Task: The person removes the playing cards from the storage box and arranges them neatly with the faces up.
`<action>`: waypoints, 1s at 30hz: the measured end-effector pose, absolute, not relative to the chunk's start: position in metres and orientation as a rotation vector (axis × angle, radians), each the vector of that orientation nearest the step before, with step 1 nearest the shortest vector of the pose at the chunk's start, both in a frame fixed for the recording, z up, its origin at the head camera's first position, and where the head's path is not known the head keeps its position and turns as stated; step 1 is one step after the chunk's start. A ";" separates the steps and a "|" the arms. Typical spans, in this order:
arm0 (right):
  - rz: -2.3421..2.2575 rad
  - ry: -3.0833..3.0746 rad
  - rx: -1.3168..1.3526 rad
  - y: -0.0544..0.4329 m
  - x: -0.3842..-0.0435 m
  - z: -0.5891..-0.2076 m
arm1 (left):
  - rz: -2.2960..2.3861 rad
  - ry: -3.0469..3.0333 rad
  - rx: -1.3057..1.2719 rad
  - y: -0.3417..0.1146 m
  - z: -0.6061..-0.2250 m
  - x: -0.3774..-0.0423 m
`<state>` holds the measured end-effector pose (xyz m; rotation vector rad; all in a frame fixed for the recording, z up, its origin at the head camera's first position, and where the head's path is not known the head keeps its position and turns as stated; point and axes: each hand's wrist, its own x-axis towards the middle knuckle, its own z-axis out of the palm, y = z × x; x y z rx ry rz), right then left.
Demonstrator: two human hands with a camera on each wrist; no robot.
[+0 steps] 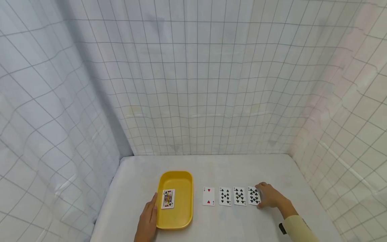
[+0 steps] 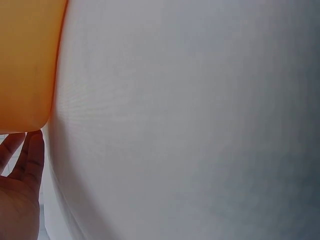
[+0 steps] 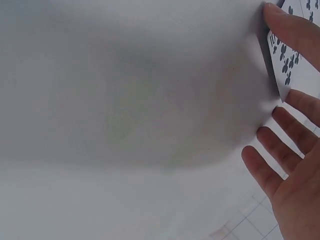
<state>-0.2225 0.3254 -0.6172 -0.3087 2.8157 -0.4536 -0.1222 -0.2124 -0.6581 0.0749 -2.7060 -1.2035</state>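
Beside the yellow tray point(image 1: 183, 201), my left hand point(image 1: 147, 219) rests with extended fingers against its left wall. In the left wrist view, the fingertips point(image 2: 35, 142) touch the orange-looking tray. A face-up stack of playing cards point(image 1: 167, 199), a court card on top, lies inside the tray. My right hand point(image 1: 269, 196) is at the right end of a card row, thumb and index finger at opposite edges of a clubs playing card point(image 1: 253, 196). The right wrist view shows that clubs card point(image 3: 286, 57) between thumb and index finger, the other fingers spread.
Left of the held card lie another clubs card point(image 1: 240, 196), a spades card point(image 1: 225, 196) and a two of hearts point(image 1: 208, 196), all face up. They sit on a white-covered table point(image 1: 229, 225). Grid-patterned white curtains point(image 1: 187, 84) enclose the back and sides.
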 end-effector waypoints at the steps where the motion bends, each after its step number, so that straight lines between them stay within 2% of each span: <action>1: -0.455 2.817 -0.307 0.325 -0.222 -0.618 | -1.211 -2.706 0.077 -0.212 -0.658 -0.122; 19: -0.493 2.859 -0.370 0.320 -0.220 -0.612 | -1.224 -2.715 0.074 -0.212 -0.656 -0.122; 30: -0.602 2.951 -0.536 0.268 -0.239 -0.579 | -1.226 -2.725 0.091 -0.210 -0.652 -0.122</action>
